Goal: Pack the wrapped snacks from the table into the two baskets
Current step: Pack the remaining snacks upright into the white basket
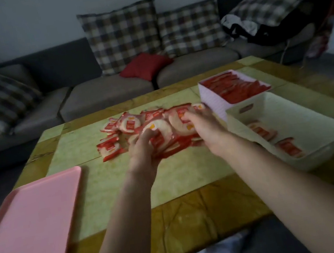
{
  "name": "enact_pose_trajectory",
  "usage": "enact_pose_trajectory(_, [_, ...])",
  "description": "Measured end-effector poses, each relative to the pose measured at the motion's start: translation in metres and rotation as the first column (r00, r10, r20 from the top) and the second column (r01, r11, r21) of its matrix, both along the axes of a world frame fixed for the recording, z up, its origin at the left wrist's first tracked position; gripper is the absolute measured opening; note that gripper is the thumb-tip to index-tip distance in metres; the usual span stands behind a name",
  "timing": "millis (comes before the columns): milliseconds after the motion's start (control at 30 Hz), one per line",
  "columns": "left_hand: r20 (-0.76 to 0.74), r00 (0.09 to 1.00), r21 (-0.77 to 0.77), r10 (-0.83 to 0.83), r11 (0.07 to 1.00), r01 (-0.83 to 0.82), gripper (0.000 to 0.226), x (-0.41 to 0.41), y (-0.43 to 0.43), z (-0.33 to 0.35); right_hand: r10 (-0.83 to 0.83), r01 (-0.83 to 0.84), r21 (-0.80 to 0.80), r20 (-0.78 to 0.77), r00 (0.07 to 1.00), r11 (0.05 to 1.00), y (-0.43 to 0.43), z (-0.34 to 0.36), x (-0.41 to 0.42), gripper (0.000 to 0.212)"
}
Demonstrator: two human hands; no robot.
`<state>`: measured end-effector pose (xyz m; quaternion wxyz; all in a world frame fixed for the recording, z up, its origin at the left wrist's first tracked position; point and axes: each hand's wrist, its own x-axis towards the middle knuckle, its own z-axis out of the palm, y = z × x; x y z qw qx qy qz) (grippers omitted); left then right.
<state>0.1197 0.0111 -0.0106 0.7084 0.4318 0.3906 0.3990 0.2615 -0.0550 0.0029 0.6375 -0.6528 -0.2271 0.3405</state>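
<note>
Pink tray (pixel 30 228) sits at approx 8 o'clock on the tabletop (pixel 95 183), flat, nothing on it, hanging off the near-left corner a bit.

Middle of the tabletop, slightly twd 12: the heap of wrapped snacks (pixel 125 124). Each one is a round pale cracker-type thing in a clear wrapper w/ red ends, a red label across it and a small yellow-orange spot. They're loose, overlapping, facing all ways. A few strays lie flat on the heap's 8 o'clock side.

Left hand (pixel 143 150) comes in from 6 o'clock and is at the heap's near edge. Its fingers (pixel 148 135) are curled round a bunch of packs, stacked roughly on edge, so it has a proper hold on them.

Right hand (pixel 203 124) is just beside it at 3 o'clock, palm down on the heap's right side. Its fingers (pixel 188 115) are bent down over the face of one big round pack. Pretty blurry there tbh, so can't tell if it's really gripping or just resting on it.

Then the baskets, both at the right side of the tabletop, touching or nearly so. Pink basket (pixel 212 96) at approx 2 o'clock is packed full, red-wrapped snacks standing on edge in tight rows up to the rim. White basket (pixel 289 118) at 3-4 o'clock is mostly bare inside, just a few packs lying along its near wall.

Bkgd at 12: grey sofa (pixel 107 94) w/ checked cushions (pixel 123 36) and one small red one.
</note>
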Motion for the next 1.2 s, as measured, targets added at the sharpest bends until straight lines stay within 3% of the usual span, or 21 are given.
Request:
enact_pose_trajectory(100, [0.066, 0.995, 0.068, -0.076, 0.995, 0.072, 0.043, 0.07, -0.038, 0.022, -0.214, 0.21, 0.042, 0.227, 0.95, 0.977, -0.055, 0.029, 0.054, 0.04])
enact_pose_trajectory(200, [0.019, 0.988, 0.161, -0.155, 0.976, 0.15, 0.066, 0.135, -0.072, 0.028, -0.336, 0.342, 0.035, 0.305, 0.891, 0.939, -0.108, 0.033, 0.106, 0.054])
enact_pose_trajectory(233, [-0.059, 0.985, 0.222, -0.16, 0.96, 0.169, 0.072, 0.147, -0.079, 0.026, -0.314, 0.338, -0.009, 0.347, 0.884, 0.941, -0.119, 0.027, 0.121, 0.057])
enact_pose_trajectory(300, [-0.31, 0.941, 0.409, -0.137, 0.874, 0.262, 0.072, 0.168, -0.092, 0.018, -0.115, 0.251, -0.227, 0.483, 0.868, 0.941, -0.145, 0.021, 0.144, 0.056])
enact_pose_trajectory(367, [-0.581, 0.814, 0.55, -0.024, 0.725, 0.414, 0.066, 0.177, -0.098, 0.003, 0.009, 0.301, -0.416, 0.598, 0.801, 0.858, -0.167, 0.013, 0.165, 0.055])
enact_pose_trajectory(433, [-0.659, 0.75, 0.622, 0.06, 0.604, 0.498, 0.064, 0.178, -0.099, -0.011, 0.008, 0.37, -0.417, 0.672, 0.74, 0.83, -0.183, 0.008, 0.175, 0.048])
enact_pose_trajectory(500, [-0.656, 0.755, 0.615, 0.001, 0.58, 0.534, 0.06, 0.179, -0.1, -0.018, 0.087, 0.341, -0.432, 0.715, 0.694, 0.835, -0.189, 0.001, 0.179, 0.03])
enact_pose_trajectory(567, [-0.669, 0.743, 0.631, 0.01, 0.536, 0.561, 0.053, 0.178, -0.097, -0.021, 0.184, 0.322, -0.494, 0.729, 0.659, 0.807, -0.191, -0.007, 0.18, 0.024])
enact_pose_trajectory(733, [-0.749, 0.623, 0.663, 0.226, 0.26, 0.702, 0.019, 0.166, -0.084, -0.023, 0.278, 0.342, -0.556, 0.749, 0.601, 0.758, -0.19, -0.004, 0.174, 0.028])
enact_pose_trajectory(867, [-0.803, 0.573, 0.595, 0.162, 0.248, 0.764, 0.012, 0.145, -0.078, -0.019, 0.248, 0.233, -0.483, 0.737, 0.629, 0.844, -0.178, 0.003, 0.169, 0.017])
enact_pose_trajectory(967, [-0.866, 0.497, 0.492, 0.049, 0.251, 0.833, 0.01, 0.13, -0.075, -0.012, 0.384, 0.012, -0.51, 0.663, 0.643, 0.86, -0.164, 0.001, 0.153, 0.03])
enact_pose_trajectory(1033, [-0.902, 0.431, 0.412, -0.027, 0.247, 0.877, 0.007, 0.121, -0.072, -0.004, 0.467, -0.065, -0.552, 0.63, 0.62, 0.831, -0.151, -0.002, 0.141, 0.038])
enact_pose_trajectory(1133, [-0.943, 0.331, 0.318, -0.025, 0.213, 0.924, 0.007, 0.11, -0.07, 0.004, 0.605, -0.041, -0.7, 0.584, 0.541, 0.713, -0.129, -0.008, 0.127, 0.049])
enact_pose_trajectory(1200, [-0.946, 0.325, 0.318, -0.007, 0.198, 0.927, 0.006, 0.105, -0.072, 0.003, 0.661, -0.057, -0.779, 0.489, 0.57, 0.625, -0.119, -0.009, 0.119, 0.058])
